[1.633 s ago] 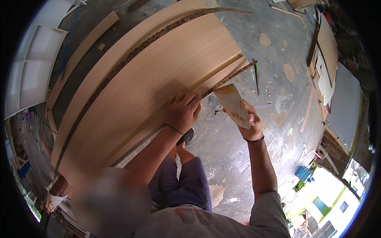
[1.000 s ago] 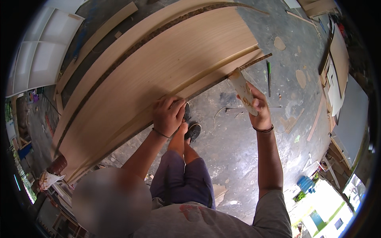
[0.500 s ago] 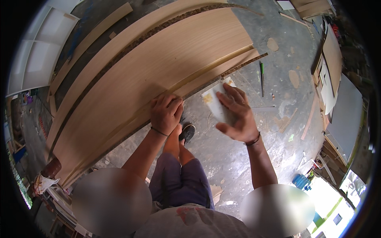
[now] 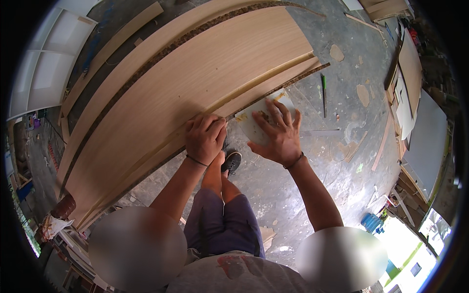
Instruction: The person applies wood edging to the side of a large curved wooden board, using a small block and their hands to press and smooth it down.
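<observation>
A long wood-grain panel assembly (image 4: 195,73) with dark, rough edge strips stretches from the lower left to the upper middle. My left hand (image 4: 205,138) is closed at its near edge, fingers bent over the rim; the fingertips are hidden. To the right, my right hand (image 4: 277,134) has its fingers spread over a white flat piece (image 4: 251,128) with yellow-brown stains. That piece lies beside the panel's near edge; whether my fingers press on it I cannot tell.
A green-and-black pen-like tool (image 4: 324,95) and a thin flat strip (image 4: 320,133) lie on the stained concrete floor (image 4: 317,180). Boards (image 4: 410,73) lean at the right. A brown roll (image 4: 63,207) sits by the panel's lower left end, white shelving (image 4: 53,63) at the far left.
My right hand has moved left, and its fingers have spread wider. The white piece has shifted left and shows more of its face. My left hand stays in place.
</observation>
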`<state>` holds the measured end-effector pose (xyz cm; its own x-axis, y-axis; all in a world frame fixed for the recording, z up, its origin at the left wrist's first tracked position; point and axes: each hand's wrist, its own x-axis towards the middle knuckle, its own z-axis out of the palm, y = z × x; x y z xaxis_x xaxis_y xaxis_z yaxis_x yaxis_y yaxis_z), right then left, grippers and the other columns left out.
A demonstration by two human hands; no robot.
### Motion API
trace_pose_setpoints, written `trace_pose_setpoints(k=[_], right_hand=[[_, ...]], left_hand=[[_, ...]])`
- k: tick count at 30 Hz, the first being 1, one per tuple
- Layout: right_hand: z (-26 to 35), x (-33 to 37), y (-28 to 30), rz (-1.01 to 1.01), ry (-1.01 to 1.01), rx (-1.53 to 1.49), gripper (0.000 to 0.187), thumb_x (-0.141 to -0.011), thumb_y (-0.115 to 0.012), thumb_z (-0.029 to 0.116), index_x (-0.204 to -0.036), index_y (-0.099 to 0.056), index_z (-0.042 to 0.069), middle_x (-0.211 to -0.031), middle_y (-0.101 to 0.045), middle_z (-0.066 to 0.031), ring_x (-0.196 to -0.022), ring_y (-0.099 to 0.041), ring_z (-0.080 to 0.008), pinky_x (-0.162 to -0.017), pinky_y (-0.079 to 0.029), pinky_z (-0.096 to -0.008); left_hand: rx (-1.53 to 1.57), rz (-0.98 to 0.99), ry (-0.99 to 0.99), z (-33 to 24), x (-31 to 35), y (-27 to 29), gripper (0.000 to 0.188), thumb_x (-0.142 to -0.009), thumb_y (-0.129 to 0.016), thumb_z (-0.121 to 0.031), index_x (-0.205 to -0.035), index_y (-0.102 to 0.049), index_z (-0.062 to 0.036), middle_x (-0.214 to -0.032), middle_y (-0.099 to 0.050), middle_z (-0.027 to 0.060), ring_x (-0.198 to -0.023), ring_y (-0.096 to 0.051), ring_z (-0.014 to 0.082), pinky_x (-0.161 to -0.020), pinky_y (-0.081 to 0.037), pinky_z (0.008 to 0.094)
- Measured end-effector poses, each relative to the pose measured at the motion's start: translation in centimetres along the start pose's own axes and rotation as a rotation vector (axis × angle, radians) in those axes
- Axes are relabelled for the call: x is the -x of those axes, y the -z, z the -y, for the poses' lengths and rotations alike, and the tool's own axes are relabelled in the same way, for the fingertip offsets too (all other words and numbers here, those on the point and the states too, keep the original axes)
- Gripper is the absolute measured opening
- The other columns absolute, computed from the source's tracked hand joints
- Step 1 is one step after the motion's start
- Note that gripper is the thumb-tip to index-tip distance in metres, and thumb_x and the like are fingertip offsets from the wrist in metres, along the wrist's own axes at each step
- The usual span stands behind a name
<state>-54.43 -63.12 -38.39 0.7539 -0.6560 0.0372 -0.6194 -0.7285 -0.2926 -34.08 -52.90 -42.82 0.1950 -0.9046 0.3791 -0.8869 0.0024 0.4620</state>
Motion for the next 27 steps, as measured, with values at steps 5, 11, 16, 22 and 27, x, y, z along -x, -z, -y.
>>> trace_pose_setpoints(k=[5,11,16,22,27], right_hand=[[1.1,-0.1,2.5,0.074,-0.032,0.009,0.071,-0.06,-0.078,0.049,-0.124,-0.063,0.023,-0.145,-0.043,-0.0123,-0.133,-0.037,-0.0298,-0.101,-0.022,-0.0677],[0.9,-1.0,2.2,0.06,-0.028,0.024,0.072,-0.059,-0.08,0.046,-0.125,-0.063,0.023,-0.144,-0.044,-0.0124,-0.132,-0.038,-0.0305,-0.102,-0.022,-0.0671],[0.8,-1.1,1.7,0.074,-0.038,0.019,0.071,-0.06,-0.079,0.046,-0.125,-0.063,0.022,-0.143,-0.045,-0.0127,-0.132,-0.038,-0.031,-0.101,-0.022,-0.0676],[1.2,-1.2,2.8,0.106,-0.048,0.016,0.068,-0.064,-0.074,0.051,-0.124,-0.064,0.021,-0.143,-0.045,-0.0129,-0.132,-0.038,-0.0303,-0.101,-0.022,-0.0715],[0.8,-1.4,2.1,0.087,-0.027,0.031,0.068,-0.062,-0.077,0.048,-0.123,-0.064,0.021,-0.14,-0.047,-0.0136,-0.131,-0.039,-0.0309,-0.1,-0.024,-0.0682]], left_hand=[[0.0,0.004,0.011,0.3,0.2,0.0,0.013,-0.079,-0.072,-0.015,-0.09,-0.066,-0.0169,-0.09,-0.061,-0.0037,-0.085,-0.06,0.0194,-0.075,-0.041,0.0371],[-0.001,-0.001,-0.002,0.0,0.1,0.0,0.014,-0.078,-0.071,-0.015,-0.091,-0.067,-0.0164,-0.09,-0.061,-0.0036,-0.085,-0.06,0.0193,-0.075,-0.042,0.0372],[0.0,0.002,0.008,0.1,0.3,-0.1,0.013,-0.078,-0.071,-0.014,-0.09,-0.067,-0.0163,-0.09,-0.06,-0.0034,-0.085,-0.06,0.0198,-0.076,-0.042,0.0375],[-0.014,-0.001,-0.001,0.1,0.2,0.1,0.013,-0.078,-0.07,-0.015,-0.09,-0.067,-0.0165,-0.09,-0.06,-0.0032,-0.085,-0.06,0.0201,-0.076,-0.042,0.038],[-0.006,0.006,0.013,0.1,0.3,-0.2,0.013,-0.078,-0.07,-0.015,-0.09,-0.067,-0.0168,-0.09,-0.059,-0.003,-0.086,-0.06,0.0203,-0.076,-0.042,0.0384]])
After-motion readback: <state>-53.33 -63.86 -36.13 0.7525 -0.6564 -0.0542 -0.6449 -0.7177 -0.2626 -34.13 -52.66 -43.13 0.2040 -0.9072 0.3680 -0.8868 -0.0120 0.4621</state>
